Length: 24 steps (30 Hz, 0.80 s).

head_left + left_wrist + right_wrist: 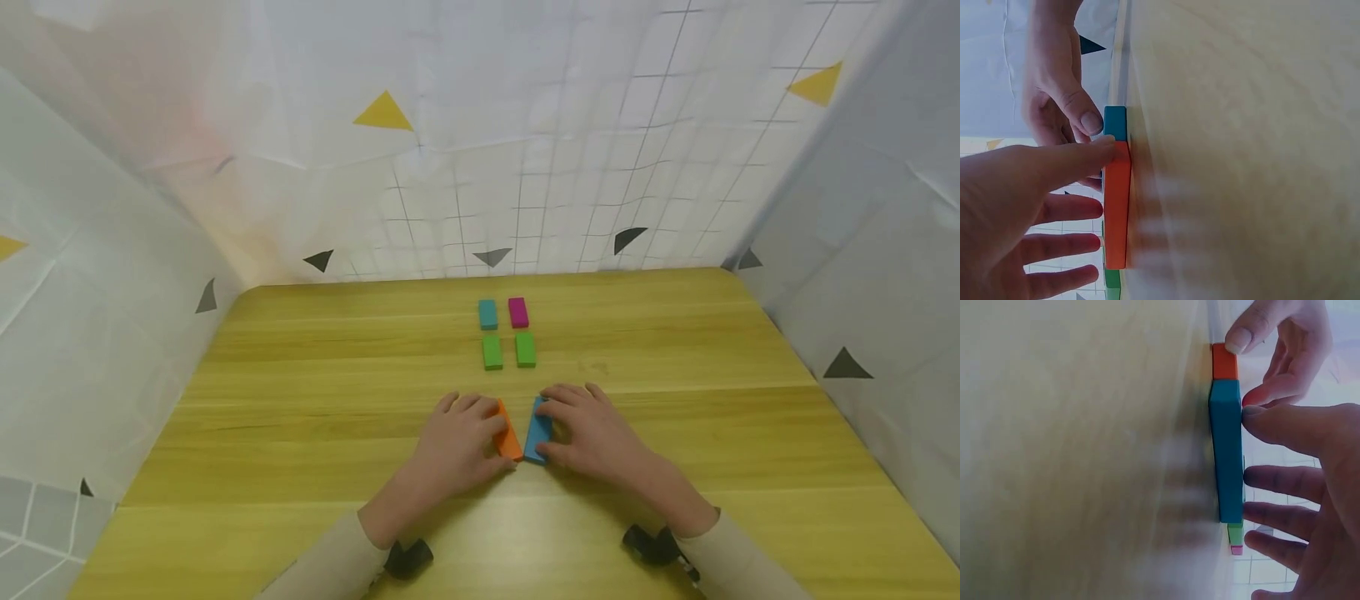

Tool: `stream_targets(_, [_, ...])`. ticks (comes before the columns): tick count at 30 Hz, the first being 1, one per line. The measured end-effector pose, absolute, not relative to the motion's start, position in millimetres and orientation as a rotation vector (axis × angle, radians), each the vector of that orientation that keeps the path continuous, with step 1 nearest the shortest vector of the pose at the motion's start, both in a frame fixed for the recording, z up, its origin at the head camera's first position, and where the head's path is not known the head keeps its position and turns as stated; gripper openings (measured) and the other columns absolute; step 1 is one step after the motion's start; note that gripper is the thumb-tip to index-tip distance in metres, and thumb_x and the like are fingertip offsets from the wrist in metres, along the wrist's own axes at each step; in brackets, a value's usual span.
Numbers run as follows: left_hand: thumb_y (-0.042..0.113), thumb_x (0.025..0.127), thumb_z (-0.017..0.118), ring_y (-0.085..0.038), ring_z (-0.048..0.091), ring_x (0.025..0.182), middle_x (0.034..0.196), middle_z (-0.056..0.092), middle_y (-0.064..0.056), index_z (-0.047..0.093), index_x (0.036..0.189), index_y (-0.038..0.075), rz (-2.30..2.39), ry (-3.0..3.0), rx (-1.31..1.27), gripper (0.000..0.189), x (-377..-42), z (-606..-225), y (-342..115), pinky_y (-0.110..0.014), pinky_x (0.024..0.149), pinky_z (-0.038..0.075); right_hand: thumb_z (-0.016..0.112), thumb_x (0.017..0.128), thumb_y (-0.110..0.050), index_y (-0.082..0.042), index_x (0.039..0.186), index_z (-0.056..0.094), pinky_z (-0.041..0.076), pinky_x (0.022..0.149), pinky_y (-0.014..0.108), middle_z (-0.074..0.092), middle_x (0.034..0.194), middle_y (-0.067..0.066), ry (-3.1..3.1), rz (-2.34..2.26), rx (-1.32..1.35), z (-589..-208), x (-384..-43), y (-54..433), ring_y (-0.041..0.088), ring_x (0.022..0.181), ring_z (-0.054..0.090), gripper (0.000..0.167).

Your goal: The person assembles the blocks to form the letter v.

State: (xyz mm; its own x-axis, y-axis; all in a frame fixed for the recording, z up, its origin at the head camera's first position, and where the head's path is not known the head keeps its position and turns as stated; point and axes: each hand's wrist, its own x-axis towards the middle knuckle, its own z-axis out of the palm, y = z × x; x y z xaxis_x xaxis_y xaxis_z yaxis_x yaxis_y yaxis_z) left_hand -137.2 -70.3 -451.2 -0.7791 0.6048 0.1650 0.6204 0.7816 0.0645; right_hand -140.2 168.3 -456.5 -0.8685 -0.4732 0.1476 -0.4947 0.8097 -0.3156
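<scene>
An orange block (509, 442) and a blue block (537, 440) lie on the table, their near ends close together and their far ends spread apart in a V. My left hand (459, 440) rests at the orange block, thumb by its near end and fingertips along its upper side. At the blue block, my right hand (600, 433) touches the upper side with thumb and fingertips. Both wrist views show the fingers fairly straight, with the orange block (1117, 212) and the blue block (1227, 456) flat on the wood.
Beyond the hands, two green blocks (492, 352) stand side by side. Behind them are a teal block (488, 314) and a magenta block (518, 312). White sheeting (480, 192) with triangles and grid lines encloses the wooden table (315, 467) at the back and sides.
</scene>
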Motion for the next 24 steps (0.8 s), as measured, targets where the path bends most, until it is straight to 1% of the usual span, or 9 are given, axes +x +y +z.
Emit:
stream_targets(7, [0.067,0.083,0.065,-0.021,0.057,0.124,0.125,0.063,0.005,0.068,0.117,0.03,-0.184,-2.861,-0.996,0.05,-136,-451,-69,-0.056,0.11,0.041,0.078,0.081,-0.045,-0.019,0.116,0.07,0.026,0.115,0.066,0.061,0.138,0.005,-2.929,0.605,0.794,-455,-145,169,0.028,0.133,0.051,0.044])
stream_targets(14, [0.065,0.083,0.067,-0.023,0.059,0.12,0.121,0.063,0.004,0.066,0.123,0.031,-0.198,-2.838,-1.003,0.052,-132,-451,-67,-0.058,0.108,0.042,0.077,0.085,-0.039,-0.018,0.117,0.069,0.026,0.114,0.068,0.062,0.135,0.006,-2.896,0.614,0.817,-453,-150,170,0.028,0.132,0.052,0.039])
stream_targets(19, [0.067,0.084,0.064,-0.024,0.057,0.122,0.12,0.061,0.003,0.062,0.129,0.035,-0.204,-2.86,-1.023,0.055,-128,-453,-65,-0.06,0.109,0.04,0.074,0.087,-0.03,-0.017,0.12,0.068,0.027,0.113,0.068,0.062,0.136,0.007,-2.892,0.576,0.825,-451,-156,171,0.029,0.132,0.052,0.036])
stream_targets(24, [0.068,0.084,0.063,-0.025,0.055,0.124,0.119,0.06,0.003,0.059,0.133,0.037,-0.185,-2.854,-1.041,0.058,-125,-456,-63,-0.06,0.108,0.039,0.074,0.087,-0.026,-0.013,0.123,0.068,0.029,0.112,0.067,0.062,0.136,0.009,-2.878,0.552,0.814,-450,-161,173,0.032,0.132,0.051,0.039])
